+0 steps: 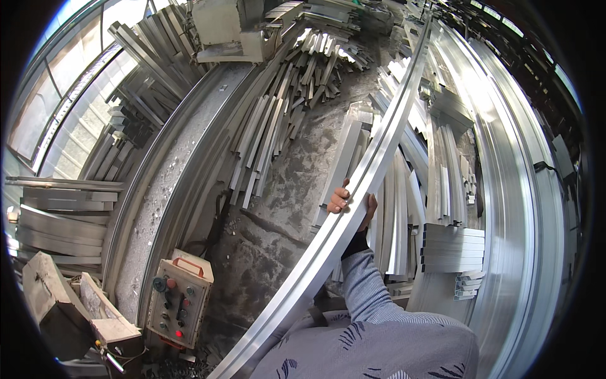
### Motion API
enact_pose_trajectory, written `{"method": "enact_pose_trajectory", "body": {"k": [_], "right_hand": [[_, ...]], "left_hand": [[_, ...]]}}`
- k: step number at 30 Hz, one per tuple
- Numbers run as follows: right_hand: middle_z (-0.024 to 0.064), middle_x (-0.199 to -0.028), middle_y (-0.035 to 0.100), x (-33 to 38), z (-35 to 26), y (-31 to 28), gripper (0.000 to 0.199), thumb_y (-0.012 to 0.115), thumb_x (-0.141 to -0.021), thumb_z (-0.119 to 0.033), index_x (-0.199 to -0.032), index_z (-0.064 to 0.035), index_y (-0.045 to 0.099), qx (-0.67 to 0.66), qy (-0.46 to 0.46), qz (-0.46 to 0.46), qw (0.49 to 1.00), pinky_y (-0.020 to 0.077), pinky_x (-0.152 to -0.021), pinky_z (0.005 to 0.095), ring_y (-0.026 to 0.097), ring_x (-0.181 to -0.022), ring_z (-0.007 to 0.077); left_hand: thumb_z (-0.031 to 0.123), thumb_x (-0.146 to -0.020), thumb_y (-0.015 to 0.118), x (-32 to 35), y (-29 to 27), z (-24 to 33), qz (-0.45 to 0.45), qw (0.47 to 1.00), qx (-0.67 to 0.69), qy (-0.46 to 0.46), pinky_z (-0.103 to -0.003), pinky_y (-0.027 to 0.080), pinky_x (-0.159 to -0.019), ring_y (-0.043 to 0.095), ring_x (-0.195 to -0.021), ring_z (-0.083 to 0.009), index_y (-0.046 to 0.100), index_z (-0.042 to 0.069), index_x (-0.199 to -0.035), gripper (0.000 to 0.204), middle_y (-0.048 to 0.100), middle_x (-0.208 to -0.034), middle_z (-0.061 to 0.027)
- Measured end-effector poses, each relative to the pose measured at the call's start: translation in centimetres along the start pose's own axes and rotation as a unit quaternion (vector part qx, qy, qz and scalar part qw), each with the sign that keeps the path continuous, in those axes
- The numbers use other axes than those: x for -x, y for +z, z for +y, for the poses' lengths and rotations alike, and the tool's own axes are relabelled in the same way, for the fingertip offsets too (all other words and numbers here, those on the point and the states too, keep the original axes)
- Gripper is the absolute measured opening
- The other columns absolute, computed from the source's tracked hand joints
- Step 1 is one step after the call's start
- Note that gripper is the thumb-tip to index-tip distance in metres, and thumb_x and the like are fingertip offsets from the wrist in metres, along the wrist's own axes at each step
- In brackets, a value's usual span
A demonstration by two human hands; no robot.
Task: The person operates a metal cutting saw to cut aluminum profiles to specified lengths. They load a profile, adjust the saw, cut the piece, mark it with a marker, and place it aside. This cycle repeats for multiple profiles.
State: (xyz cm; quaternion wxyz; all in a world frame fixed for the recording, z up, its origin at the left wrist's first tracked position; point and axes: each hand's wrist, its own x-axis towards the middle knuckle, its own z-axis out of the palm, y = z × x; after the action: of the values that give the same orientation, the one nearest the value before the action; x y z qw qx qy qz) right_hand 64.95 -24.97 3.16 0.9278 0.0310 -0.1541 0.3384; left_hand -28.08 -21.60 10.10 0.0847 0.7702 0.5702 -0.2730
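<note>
A long silver metal profile [361, 189] with a groove along its length runs slantwise from the lower edge, close against my body, to the far upper right. My right hand [338, 200] is closed around it at about its middle. The fingers curl up over its left edge, while another part of the hand shows at its right edge; the palm is hidden beneath. A striped sleeve [366, 284] covers my right forearm. My left hand does not show.
Cut metal bars [268, 136] lie heaped on the stained floor [278, 189]. Long profiles [524, 189] and stacked square tubes [451, 249] stand along the right. At left are a control box [180, 300] with knobs and buttons, and a long machine bed [170, 164] strewn with scraps.
</note>
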Motion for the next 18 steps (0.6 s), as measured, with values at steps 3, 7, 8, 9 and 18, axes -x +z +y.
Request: {"method": "enact_pose_trajectory", "body": {"k": [3, 7, 8, 9, 18], "right_hand": [[0.0108, -0.103, 0.056, -1.4, 0.8, 0.3, 0.077, 0.057, -0.095, -0.056, -0.143, 0.0020, 0.043, -0.027, 0.012, -0.027, 0.999, 0.0549, -0.078, 0.0361, 0.061, -0.084, 0.0191], [0.0119, -0.107, 0.052, -4.3, 2.4, 0.5, 0.071, 0.055, -0.098, -0.053, -0.142, 0.0006, 0.043, -0.057, 0.024, -0.092, 0.994, 0.0548, -0.082, 0.0358, 0.060, -0.093, 0.0193], [0.0118, -0.107, 0.051, -4.9, 3.0, 0.6, 0.069, 0.055, -0.098, -0.052, -0.142, 0.0002, 0.043, -0.063, 0.028, -0.095, 0.993, 0.0542, -0.083, 0.0355, 0.060, -0.094, 0.0192], [0.0118, -0.107, 0.051, -5.7, 3.7, 0.6, 0.069, 0.055, -0.099, -0.051, -0.142, 0.0001, 0.043, -0.066, 0.032, -0.099, 0.992, 0.0537, -0.083, 0.0354, 0.060, -0.095, 0.0191], [0.0111, -0.110, 0.051, -17.2, 13.1, -1.3, 0.064, 0.055, -0.100, -0.048, -0.143, -0.0018, 0.043, -0.135, 0.083, -0.196, 0.968, 0.0512, -0.087, 0.0354, 0.060, -0.097, 0.0197]], "left_hand": [[0.029, -0.070, 0.086, 0.4, -1.8, 2.5, -0.089, 0.992, 0.034, -0.077, -0.046, 0.051, -0.100, 0.060, -0.118, -0.0409, 0.057, 0.000, -0.136, 0.078, 0.065, -0.126, -0.0228], [0.016, -0.070, 0.081, 1.6, -3.0, 5.4, 0.035, 0.997, 0.068, -0.019, -0.048, 0.047, -0.105, 0.058, -0.119, -0.0440, 0.061, 0.002, -0.133, 0.067, 0.066, -0.122, -0.0247], [0.016, -0.070, 0.081, 1.7, -3.1, 5.7, 0.048, 0.996, 0.070, -0.021, -0.048, 0.047, -0.106, 0.058, -0.119, -0.0440, 0.061, 0.002, -0.133, 0.067, 0.066, -0.122, -0.0248], [0.016, -0.071, 0.080, 1.7, -3.1, 5.9, 0.070, 0.996, 0.060, -0.018, -0.048, 0.048, -0.104, 0.060, -0.116, -0.0447, 0.063, 0.001, -0.130, 0.064, 0.067, -0.119, -0.0250], [0.018, -0.067, 0.082, -4.0, -3.3, 5.9, 0.150, 0.980, 0.104, -0.080, -0.051, 0.047, -0.101, 0.060, -0.114, -0.0461, 0.066, 0.002, -0.125, 0.062, 0.067, -0.117, -0.0245]]}}
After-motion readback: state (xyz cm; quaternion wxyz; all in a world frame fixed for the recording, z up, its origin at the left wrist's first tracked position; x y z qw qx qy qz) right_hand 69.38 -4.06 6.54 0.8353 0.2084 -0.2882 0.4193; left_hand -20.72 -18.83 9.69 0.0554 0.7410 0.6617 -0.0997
